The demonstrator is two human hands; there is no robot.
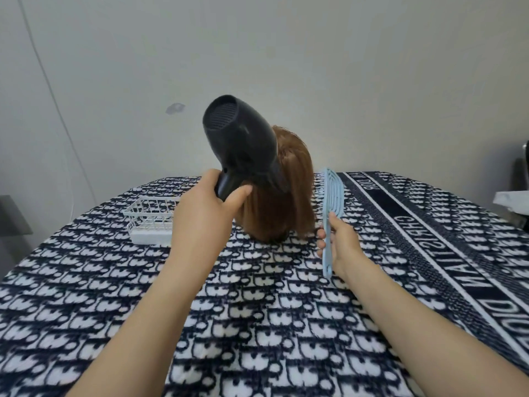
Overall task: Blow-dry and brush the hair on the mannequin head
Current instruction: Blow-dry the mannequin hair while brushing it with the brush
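The mannequin head (289,196) with straight auburn hair stands on the patterned cloth, its back toward me. My left hand (206,213) grips the handle of a black hair dryer (243,144), whose nozzle points down into the left side of the hair. My right hand (340,242) holds the handle of a light blue vented brush (332,193), which stands upright just right of the hair, with its head beside the strands and apart from them. The mannequin's face is hidden.
A white wire basket (148,219) sits on the cloth to the left of the mannequin. The navy and white patterned blanket (257,310) covers the whole table. A thin cord (57,110) runs down the wall at left. Dark and white objects (515,193) lie at the right edge.
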